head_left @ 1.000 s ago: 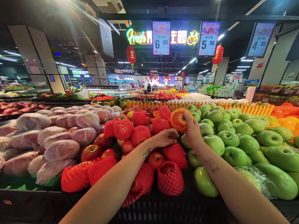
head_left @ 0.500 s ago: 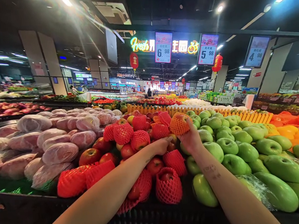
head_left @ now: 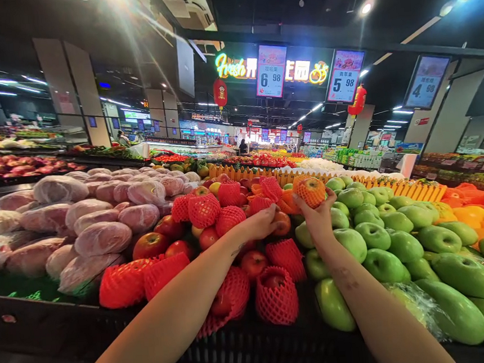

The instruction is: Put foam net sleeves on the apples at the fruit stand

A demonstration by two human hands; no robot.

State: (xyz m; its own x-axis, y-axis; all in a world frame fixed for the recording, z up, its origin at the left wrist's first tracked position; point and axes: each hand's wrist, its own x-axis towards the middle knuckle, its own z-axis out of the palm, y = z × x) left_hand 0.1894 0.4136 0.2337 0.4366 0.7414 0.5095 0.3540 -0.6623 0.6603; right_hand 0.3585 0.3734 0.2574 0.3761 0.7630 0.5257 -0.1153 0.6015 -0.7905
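Observation:
My right hand grips an apple in an orange foam net, raised a little above the fruit. Its stem end is turned up and bare at the top. More orange netting shows just left of my right thumb. My left hand is closed against a bare red apple; its fingertips are partly hidden behind the fruit. Around both hands lie red apples, several in red foam nets. Green apples are heaped right of my right forearm.
Plastic-wrapped pinkish fruit is piled on the left. A black crate edge runs along the front, and a low yellow picket fence stands behind the fruit. Orange fruit lies at the far right. Price screens hang overhead.
My right hand has turned the netted apple so its stem end shows, and orange netting now appears left of it. My left hand stays at the red apple. The whole view has shifted slightly.

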